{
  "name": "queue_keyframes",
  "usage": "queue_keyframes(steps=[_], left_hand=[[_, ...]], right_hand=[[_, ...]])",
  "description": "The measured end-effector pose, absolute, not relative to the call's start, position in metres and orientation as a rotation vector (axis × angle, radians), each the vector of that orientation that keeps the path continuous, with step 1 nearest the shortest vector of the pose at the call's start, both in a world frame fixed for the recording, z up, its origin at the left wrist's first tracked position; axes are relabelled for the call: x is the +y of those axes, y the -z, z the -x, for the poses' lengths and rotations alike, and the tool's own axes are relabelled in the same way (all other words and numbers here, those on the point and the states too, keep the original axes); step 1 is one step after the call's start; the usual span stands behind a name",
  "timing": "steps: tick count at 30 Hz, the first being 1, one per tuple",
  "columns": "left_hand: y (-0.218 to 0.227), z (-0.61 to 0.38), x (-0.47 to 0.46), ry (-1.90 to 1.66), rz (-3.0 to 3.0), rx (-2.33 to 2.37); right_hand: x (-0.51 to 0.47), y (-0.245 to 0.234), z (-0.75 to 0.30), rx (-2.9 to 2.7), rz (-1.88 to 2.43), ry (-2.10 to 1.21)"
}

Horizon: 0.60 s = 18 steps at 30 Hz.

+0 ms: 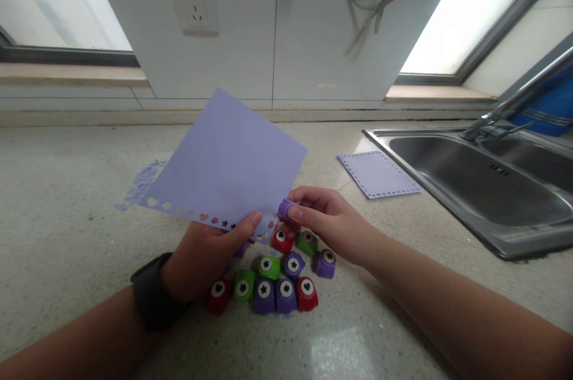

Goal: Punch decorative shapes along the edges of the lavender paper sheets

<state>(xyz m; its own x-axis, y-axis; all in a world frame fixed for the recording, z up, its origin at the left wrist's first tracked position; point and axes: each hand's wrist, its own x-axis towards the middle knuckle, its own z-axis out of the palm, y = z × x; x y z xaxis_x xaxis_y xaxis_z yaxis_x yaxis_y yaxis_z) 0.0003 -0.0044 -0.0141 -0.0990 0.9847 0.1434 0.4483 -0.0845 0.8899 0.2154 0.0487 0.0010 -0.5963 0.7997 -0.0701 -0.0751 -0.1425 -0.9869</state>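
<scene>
My left hand (224,246) grips a sheet of lavender paper (233,159) by its near edge, thumb on top and fingers underneath. Hearts, stars and other small shapes are cut through the paper along that edge. At the paper's right corner my right hand (326,213) pinches a purple craft punch (286,210) between thumb and fingers; whether the paper sits in its slot is hidden. Below the hands stand several more punches, among them a red punch (307,293), a green punch (244,286) and a purple punch (324,263), each with a shape marked on its white button.
Another lavender sheet (378,174), punched along its edges, lies on the speckled counter (380,320) at right. Beside it is a steel sink (447,183) with a faucet (487,120). Paper scraps (141,186) are piled at left. A socket (194,7) is on the wall.
</scene>
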Motion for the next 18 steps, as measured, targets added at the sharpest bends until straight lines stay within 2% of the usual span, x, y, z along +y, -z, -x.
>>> queue_keyframes(steps=[18], left_hand=[[0.0103,-0.0026,-0.0049,-1.114,-1.628,1.550]], right_hand=[[0.0469,-0.0034,-0.2139,-1.536,0.835,-1.810]])
